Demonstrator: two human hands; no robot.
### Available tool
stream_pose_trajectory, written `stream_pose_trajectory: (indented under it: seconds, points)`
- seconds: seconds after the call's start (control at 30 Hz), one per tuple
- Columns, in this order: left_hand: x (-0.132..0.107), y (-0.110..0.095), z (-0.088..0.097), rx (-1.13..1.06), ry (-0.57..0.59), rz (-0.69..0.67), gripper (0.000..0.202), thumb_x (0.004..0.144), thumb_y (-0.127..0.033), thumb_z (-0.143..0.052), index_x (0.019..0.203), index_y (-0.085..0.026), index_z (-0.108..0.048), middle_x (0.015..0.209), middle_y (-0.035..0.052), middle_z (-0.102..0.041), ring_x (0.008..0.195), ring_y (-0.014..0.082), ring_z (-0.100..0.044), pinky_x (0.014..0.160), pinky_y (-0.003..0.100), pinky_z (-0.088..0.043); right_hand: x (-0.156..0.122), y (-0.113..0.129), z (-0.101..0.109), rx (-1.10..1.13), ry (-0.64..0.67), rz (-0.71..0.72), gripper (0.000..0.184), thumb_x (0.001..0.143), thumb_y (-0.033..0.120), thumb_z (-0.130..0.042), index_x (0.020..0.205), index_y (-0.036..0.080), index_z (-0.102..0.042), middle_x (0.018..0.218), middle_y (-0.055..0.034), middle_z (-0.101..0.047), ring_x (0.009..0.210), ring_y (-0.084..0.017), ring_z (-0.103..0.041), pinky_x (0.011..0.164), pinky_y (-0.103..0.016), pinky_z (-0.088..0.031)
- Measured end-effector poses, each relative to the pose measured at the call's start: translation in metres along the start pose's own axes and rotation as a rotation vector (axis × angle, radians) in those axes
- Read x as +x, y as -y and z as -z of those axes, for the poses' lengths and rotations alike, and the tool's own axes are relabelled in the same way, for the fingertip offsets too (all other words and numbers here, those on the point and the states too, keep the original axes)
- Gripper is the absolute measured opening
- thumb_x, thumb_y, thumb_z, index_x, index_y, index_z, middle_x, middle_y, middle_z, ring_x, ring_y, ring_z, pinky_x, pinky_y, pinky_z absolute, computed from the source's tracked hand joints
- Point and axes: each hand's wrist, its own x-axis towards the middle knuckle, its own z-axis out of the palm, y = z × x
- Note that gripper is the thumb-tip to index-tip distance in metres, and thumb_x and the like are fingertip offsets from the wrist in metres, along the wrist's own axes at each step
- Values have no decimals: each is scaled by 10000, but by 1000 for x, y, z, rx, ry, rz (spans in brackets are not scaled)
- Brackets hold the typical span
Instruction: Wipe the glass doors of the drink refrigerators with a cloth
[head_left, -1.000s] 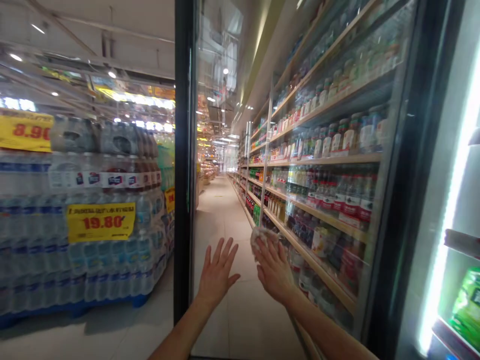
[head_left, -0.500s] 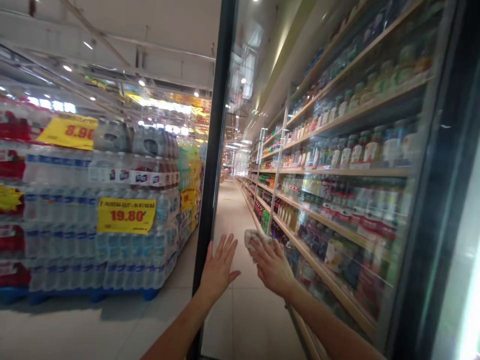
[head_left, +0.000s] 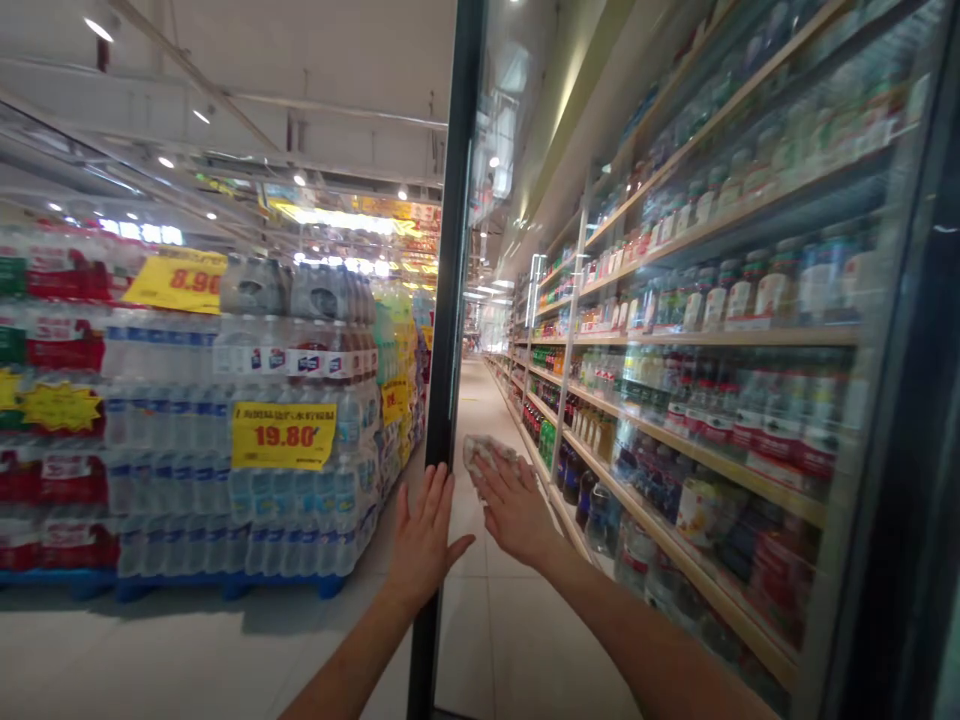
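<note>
An open glass cooler door (head_left: 675, 330) swings out in front of me, its black frame edge (head_left: 450, 300) running top to bottom. My left hand (head_left: 424, 535) lies flat and open against the door's frame edge, fingers spread upward. My right hand (head_left: 514, 505) presses a crumpled pale cloth (head_left: 484, 455) against the glass, fingers stretched over it. Through the glass I see shelves of bottled drinks (head_left: 712, 400) along the aisle.
A tall pallet stack of bottled water packs (head_left: 285, 450) with yellow price signs (head_left: 283, 435) stands at the left. More red-labelled packs (head_left: 52, 400) sit at the far left. A tiled aisle floor (head_left: 487, 600) runs ahead between them.
The view has turned left, so the door frame sits further right in view. My right hand with the cloth has slid left and up on the glass. My left hand stays on the frame.
</note>
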Motion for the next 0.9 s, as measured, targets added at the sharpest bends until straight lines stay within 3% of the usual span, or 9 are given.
stream_pose_trajectory:
  seconds: [0.17,0.37,0.47,0.63,0.8,0.9]
  points:
    - [-8,23,4,25,21,18,811,811,-443,-517,1426,-82,-132,1388,198,-387,1332,285,-291,1090,514,-175,14,5,-7,61,112,224,520,864,264,-413,1375,180,-362,1415,-71,-401,1318,-216,-314,1128,-477,-120]
    - [4,39,8,56,-9,25,854,799,-411,-543,1430,-69,-80,1404,215,-352,1344,290,-262,1092,509,-165,33,-6,4,6,33,120,513,863,259,-406,1369,180,-369,1466,-47,-310,1377,-238,-183,1128,-499,-76]
    - [21,45,10,68,-22,-17,843,799,-408,-540,1429,-73,-91,1398,210,-366,1344,283,-266,1099,498,-147,55,-20,18,-19,3,178,482,881,269,-384,1358,201,-385,1450,-43,-344,1347,-215,-262,1132,-484,-45]
    - [69,43,19,57,-74,4,850,794,-418,-545,1431,-88,-88,1419,206,-330,1355,285,-236,1101,506,-135,92,-43,45,-106,-163,-69,460,884,277,-385,1341,222,-409,1461,-44,-324,1372,-249,-188,1102,-551,-24]
    - [108,32,26,2,-75,-32,843,780,-471,-553,1425,-95,-160,1425,189,-328,1360,280,-224,1108,502,-125,84,-56,53,-151,-129,71,475,875,314,-414,1345,242,-401,1443,-47,-360,1338,-228,-268,1115,-513,-12]
    - [122,25,25,-15,-41,-56,826,775,-489,-554,1415,-101,-205,1435,173,-315,1362,275,-219,1112,503,-114,84,-70,62,-193,-216,-58,472,884,305,-396,1353,252,-389,1452,-45,-345,1344,-238,-248,1103,-521,4]
